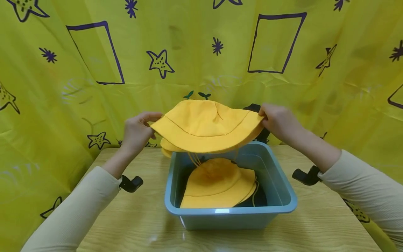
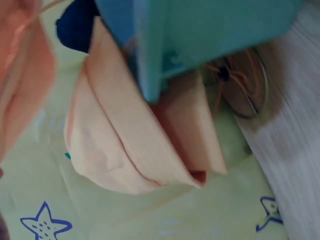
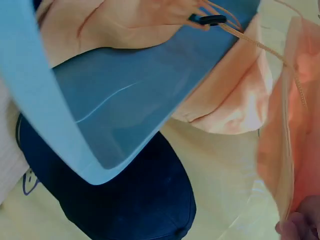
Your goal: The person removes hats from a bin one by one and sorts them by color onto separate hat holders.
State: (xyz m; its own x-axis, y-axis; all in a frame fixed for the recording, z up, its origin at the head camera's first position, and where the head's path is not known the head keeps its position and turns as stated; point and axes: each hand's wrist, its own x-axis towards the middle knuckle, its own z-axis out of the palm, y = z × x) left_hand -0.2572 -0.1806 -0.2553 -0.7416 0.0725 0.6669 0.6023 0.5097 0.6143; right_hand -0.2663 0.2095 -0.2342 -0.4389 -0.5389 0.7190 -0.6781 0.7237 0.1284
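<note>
A yellow bucket hat (image 1: pixel 204 122) with a sprout on its crown hangs above the back of a blue-grey plastic bin (image 1: pixel 231 210). My left hand (image 1: pixel 138 131) pinches the left end of its brim, and my right hand (image 1: pixel 281 120) pinches the right end. In the right wrist view, fingertips of the right hand (image 3: pixel 301 220) grip the brim edge of this hat (image 3: pixel 310 135). Several more yellow hats (image 1: pixel 214 178) lie overlapped inside the bin. A corded drawstring with a dark toggle (image 3: pixel 212 20) shows in the right wrist view.
Behind the bin lies another yellow hat (image 2: pixel 112 130), mostly covered in the head view. A dark navy cap (image 3: pixel 145 200) sits at the bin's back right corner. The wooden table (image 1: pixel 132 217) meets a yellow patterned curtain (image 1: pixel 189 42) behind.
</note>
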